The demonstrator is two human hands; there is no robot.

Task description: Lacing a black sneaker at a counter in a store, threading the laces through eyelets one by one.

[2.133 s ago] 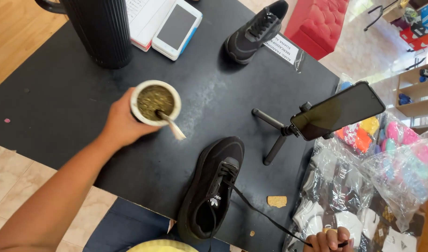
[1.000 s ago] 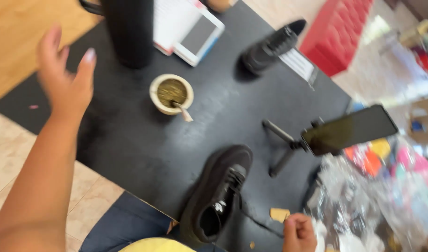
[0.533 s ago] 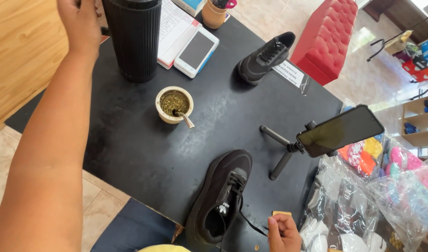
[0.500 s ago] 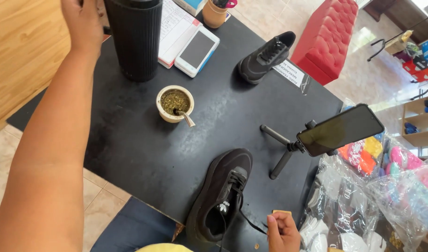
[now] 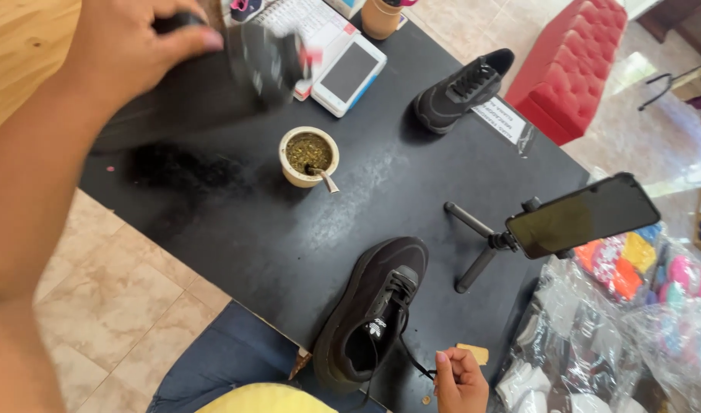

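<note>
My left hand (image 5: 128, 46) is at the top left, closed around the handle of a tall black thermos (image 5: 205, 92) that is tilted and blurred by motion above the black table (image 5: 235, 237). Just right of it stands a cream cup (image 5: 308, 155) filled with green herb, a metal straw leaning in it. At the bottom edge my right hand (image 5: 461, 378) pinches the black lace (image 5: 411, 359) of a black sneaker (image 5: 373, 313) lying at the table's near edge.
A second black sneaker (image 5: 461, 88) sits at the far side by a paper label. A white handheld device (image 5: 350, 73) and a notebook lie at the back. A phone on a small tripod (image 5: 580, 214) stands right; plastic bags (image 5: 618, 336) and a red ottoman (image 5: 572, 61) lie beyond.
My left hand left the cup, reached up to the thermos, took hold of it and tipped it off upright. My right hand stayed at the sneaker's lace.
</note>
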